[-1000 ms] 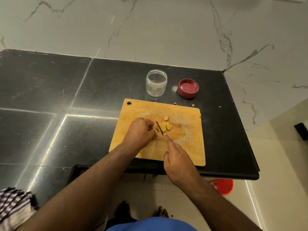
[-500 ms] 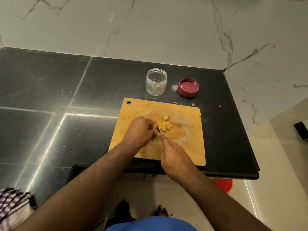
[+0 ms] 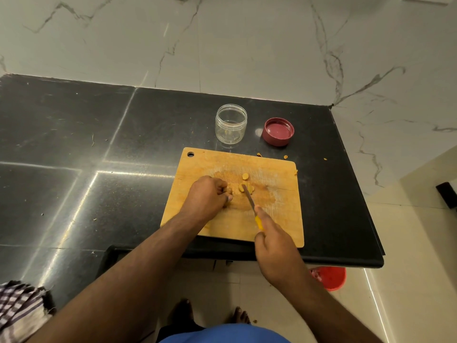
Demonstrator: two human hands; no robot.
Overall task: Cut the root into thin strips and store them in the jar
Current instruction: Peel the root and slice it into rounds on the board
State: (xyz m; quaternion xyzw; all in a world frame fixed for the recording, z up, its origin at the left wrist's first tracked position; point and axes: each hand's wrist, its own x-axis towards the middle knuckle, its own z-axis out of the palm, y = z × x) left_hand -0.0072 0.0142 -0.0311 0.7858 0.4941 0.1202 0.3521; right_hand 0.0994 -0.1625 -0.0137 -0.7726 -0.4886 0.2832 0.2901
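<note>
While the left hand (image 3: 206,196) curled over the root, hiding it mid-board (image 3: 277,219), the right hand (image 3: 273,240) gripped the knife (image 3: 249,200), tip among yellow slices (image 3: 246,187). Jar (image 3: 230,123) stood open behind; contents unclear.

Left hand (image 3: 209,194) curled; right hand (image 3: 274,240) gripping, forefinger extended.

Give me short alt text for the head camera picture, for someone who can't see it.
A right hand holds a yellow-handled knife over yellow root slices on a wooden cutting board; the left hand is curled beside them. An open clear jar and red lid sit behind.
</note>
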